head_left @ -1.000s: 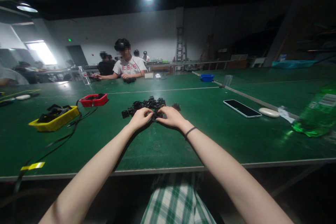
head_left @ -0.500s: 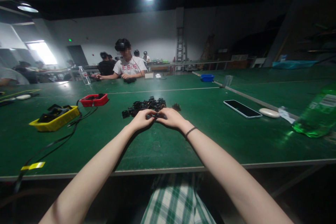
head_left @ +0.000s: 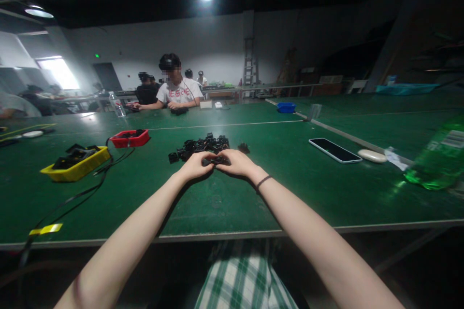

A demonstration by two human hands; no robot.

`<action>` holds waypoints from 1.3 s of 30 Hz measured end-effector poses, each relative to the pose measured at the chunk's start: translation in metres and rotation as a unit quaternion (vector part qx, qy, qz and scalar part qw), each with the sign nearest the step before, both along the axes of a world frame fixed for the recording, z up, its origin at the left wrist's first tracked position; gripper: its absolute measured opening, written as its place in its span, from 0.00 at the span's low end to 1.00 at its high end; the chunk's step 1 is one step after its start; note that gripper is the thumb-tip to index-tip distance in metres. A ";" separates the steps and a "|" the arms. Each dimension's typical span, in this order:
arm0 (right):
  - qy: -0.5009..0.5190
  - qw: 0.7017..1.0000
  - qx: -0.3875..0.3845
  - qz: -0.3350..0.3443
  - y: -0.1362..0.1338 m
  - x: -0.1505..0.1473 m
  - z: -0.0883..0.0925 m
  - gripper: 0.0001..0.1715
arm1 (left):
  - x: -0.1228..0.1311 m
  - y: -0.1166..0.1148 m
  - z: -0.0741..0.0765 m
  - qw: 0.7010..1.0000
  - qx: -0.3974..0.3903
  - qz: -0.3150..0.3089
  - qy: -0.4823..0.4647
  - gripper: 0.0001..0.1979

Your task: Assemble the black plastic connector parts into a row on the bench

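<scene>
One black part [head_left: 217,160] lies between the half-curled fingers of left hand [head_left: 195,166] and right hand [head_left: 237,162], near side of black pile [head_left: 206,144]; can't tell if either grips it.

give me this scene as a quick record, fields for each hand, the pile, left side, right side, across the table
left hand: at small black parts, exact grip unclear
right hand: at the same parts, wristband above it
pile: black parts on the green table
left side: yellow tray and red tray, both holding black pieces
right side: phone, green bottle
across: seated person, white shirt
</scene>
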State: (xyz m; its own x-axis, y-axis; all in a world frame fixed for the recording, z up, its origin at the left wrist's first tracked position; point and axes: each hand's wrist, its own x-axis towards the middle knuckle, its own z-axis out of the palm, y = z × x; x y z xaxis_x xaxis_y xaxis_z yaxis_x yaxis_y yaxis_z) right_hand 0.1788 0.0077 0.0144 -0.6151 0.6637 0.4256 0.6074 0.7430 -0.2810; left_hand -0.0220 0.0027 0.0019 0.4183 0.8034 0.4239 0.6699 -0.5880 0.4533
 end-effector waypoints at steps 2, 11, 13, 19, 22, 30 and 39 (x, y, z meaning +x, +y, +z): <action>-0.003 1.000 0.002 -0.009 -0.001 0.000 0.001 0.20 | 0.000 0.000 0.000 1.000 0.009 0.003 0.001 0.18; 0.022 0.991 0.021 -0.132 0.002 0.000 0.001 0.13 | -0.005 0.006 -0.003 0.995 0.060 0.076 0.023 0.18; 0.025 0.989 0.019 -0.143 0.006 0.001 -0.002 0.13 | -0.006 0.006 -0.003 0.994 0.063 0.081 0.031 0.18; 0.022 0.995 0.000 -0.102 0.013 0.002 -0.009 0.20 | -0.005 0.006 -0.003 0.995 0.060 0.061 0.042 0.21; 0.019 0.997 -0.015 -0.073 0.011 0.001 -0.009 0.24 | -0.004 0.005 -0.002 0.996 0.056 0.054 0.050 0.23; 0.006 0.998 -0.045 -0.032 0.010 -0.001 -0.010 0.29 | -0.005 0.009 -0.007 0.993 0.067 0.032 0.087 0.25; 0.016 0.999 -0.034 -0.027 0.010 0.000 -0.010 0.27 | -0.007 0.012 -0.010 0.993 0.073 0.022 0.088 0.25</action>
State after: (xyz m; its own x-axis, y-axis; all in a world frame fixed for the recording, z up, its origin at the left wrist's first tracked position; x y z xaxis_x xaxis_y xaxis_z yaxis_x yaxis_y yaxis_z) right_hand 0.1786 0.0179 0.0040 -0.5644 0.7232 0.3981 0.6355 0.6884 -0.3496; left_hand -0.0289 0.0145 -0.0081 0.4621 0.7579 0.4605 0.7576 -0.6073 0.2393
